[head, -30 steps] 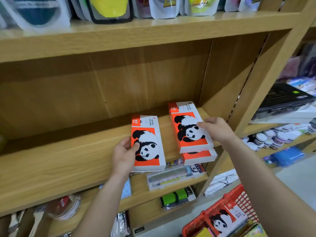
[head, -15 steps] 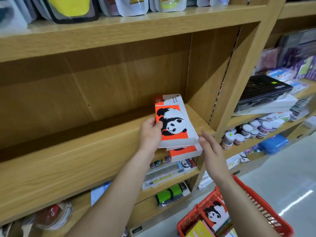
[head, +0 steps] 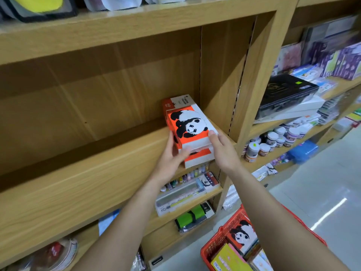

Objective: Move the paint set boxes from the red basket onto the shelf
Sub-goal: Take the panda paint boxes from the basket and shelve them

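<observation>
A stack of orange-and-white panda paint set boxes point(head: 187, 124) lies at the right end of the wooden shelf point(head: 82, 173), against its side wall. My left hand point(head: 172, 157) grips the stack's left and front edge. On the front right corner of the top box rest the fingers of my right hand point(head: 222, 147). Down at the lower right stands the red basket point(head: 216, 245); another panda box point(head: 242, 235) and a yellow box point(head: 226, 259) lie inside it.
The shelf stretches bare to the left of the stack. Below it are pen sets point(head: 185, 192) and a green roll point(head: 192, 216). The neighbouring bay holds a black case point(head: 287, 90) and small paint jars point(head: 273, 139). Pouches point(head: 39, 6) line the shelf above.
The left-hand box went onto the right-hand stack. My right hand, off the boxes half a second ago, is back on the top box. The view has shifted right.
</observation>
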Available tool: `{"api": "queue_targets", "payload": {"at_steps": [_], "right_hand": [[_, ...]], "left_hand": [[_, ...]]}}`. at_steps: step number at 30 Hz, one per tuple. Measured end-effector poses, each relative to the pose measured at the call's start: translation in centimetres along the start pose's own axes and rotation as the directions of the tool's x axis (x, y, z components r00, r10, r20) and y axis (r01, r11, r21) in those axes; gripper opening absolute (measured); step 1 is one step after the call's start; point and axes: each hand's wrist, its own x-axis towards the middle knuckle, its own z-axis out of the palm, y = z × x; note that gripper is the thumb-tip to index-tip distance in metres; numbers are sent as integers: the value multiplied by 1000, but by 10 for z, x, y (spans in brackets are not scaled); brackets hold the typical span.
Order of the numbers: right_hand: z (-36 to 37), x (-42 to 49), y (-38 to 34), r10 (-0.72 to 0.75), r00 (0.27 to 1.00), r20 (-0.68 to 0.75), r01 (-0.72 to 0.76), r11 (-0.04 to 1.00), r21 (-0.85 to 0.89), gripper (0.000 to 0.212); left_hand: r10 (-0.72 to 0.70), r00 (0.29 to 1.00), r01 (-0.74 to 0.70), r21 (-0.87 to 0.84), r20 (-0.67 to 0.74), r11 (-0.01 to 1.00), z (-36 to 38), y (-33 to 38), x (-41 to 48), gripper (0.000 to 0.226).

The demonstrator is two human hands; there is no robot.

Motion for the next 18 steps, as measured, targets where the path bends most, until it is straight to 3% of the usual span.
{"api": "queue_targets", "payload": {"at_steps": [2, 4, 8, 12, 14, 18], "right_hand": [[2, 8, -1, -15, 999, -29, 14, 999, -40, 45], [3, 13, -1, -13, 999, -43, 11, 999, -30, 39], [4, 6, 13, -40, 984, -172, 46, 998, 32, 43], [1, -7, 37, -48, 932, -359, 8, 994, -111, 43], [0, -7, 46, -52, 939, -339, -7, 985, -170, 46], [-1, 3, 52, -83, 986, -146, 29, 942, -334, 61]], "left_hand": [[23, 997, -34, 158, 69, 987, -6, -9, 3, 117], [60, 998, -65, 334, 26, 940, -6, -12, 8, 127], [142, 983, -70, 479, -115, 875, 3, -14, 20, 117], [152, 976, -48, 527, -157, 849, 17, -15, 48, 114], [157, 974, -40, 558, -164, 829, 24, -17, 65, 111], [201, 973, -90, 623, -109, 777, 30, -18, 91, 101]]}}
